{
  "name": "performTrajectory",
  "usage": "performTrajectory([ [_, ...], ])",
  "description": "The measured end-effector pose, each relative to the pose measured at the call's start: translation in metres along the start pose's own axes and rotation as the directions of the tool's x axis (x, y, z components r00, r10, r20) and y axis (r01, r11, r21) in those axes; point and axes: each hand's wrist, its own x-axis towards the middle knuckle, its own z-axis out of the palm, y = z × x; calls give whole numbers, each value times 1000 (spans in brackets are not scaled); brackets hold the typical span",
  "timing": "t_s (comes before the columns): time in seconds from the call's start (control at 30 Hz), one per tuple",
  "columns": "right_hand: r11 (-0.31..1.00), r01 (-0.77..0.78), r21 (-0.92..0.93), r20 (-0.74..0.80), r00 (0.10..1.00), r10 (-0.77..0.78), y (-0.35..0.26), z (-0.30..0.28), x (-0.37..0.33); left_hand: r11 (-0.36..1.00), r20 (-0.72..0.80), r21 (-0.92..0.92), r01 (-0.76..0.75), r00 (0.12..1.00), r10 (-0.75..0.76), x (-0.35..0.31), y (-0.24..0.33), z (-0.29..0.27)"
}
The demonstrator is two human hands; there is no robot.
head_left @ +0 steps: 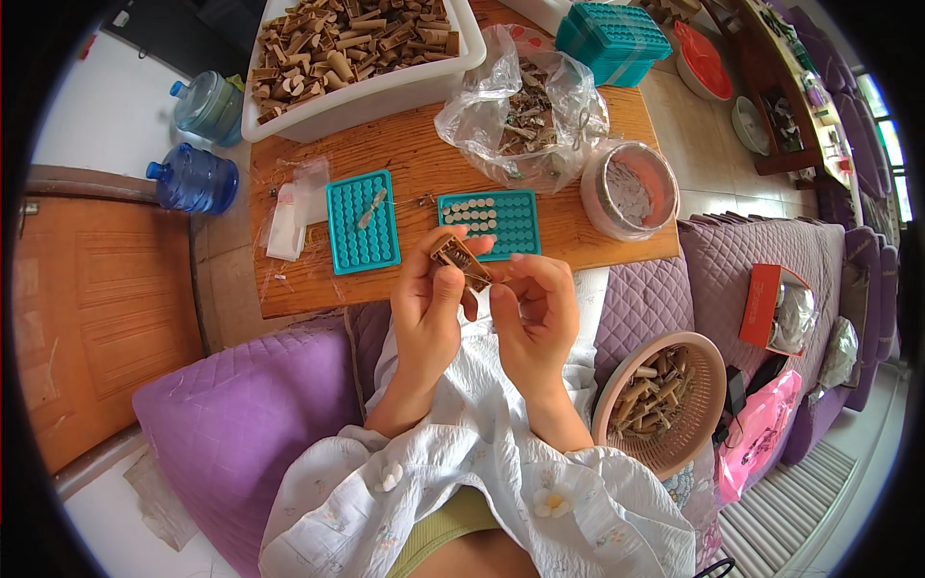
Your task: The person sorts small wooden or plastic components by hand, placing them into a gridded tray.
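Observation:
Between the fingers and thumb of my left hand [431, 313] is a small brown trough-shaped piece [451, 250], tilted, with what looks like a coil inside it. My right hand [540, 323] is at the lower right end of that piece, thumb and forefinger pinched close together. A thin pale strand seems to run to those fingertips, too fine to name. Just beyond my hands lies a teal tray [520, 223] with round wells, some holding white discs [469, 212]. A second teal tray [349, 246] lies to the left, with a small clear packet [372, 207] on it.
A white bin [376, 82] of brown half-tube pieces stands on the wooden table [405, 144]. Beside it are a plastic bag [472, 120] of small parts, stacked teal trays [617, 43] and a round tub [660, 183]. A pink basket [708, 385] of brown pieces sits to my right.

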Motion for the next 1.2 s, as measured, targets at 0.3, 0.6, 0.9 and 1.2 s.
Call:
performTrajectory([
  [0.3,998,-53,-14,62,997,54,0,-3,6,994,-52,-14,-112,992,111,-1,1,5],
  [0.6,980,-196,46,176,967,185,6,-14,23,862,-32,-463,208,968,-250,14,-8,-2],
  [0.9,938,-265,225,167,959,231,23,-16,30,943,0,-293,160,986,-167,14,-22,2],
  [1.2,948,-310,-70,215,923,318,31,-9,33,996,-11,17,88,996,-88,8,-38,-2],
])
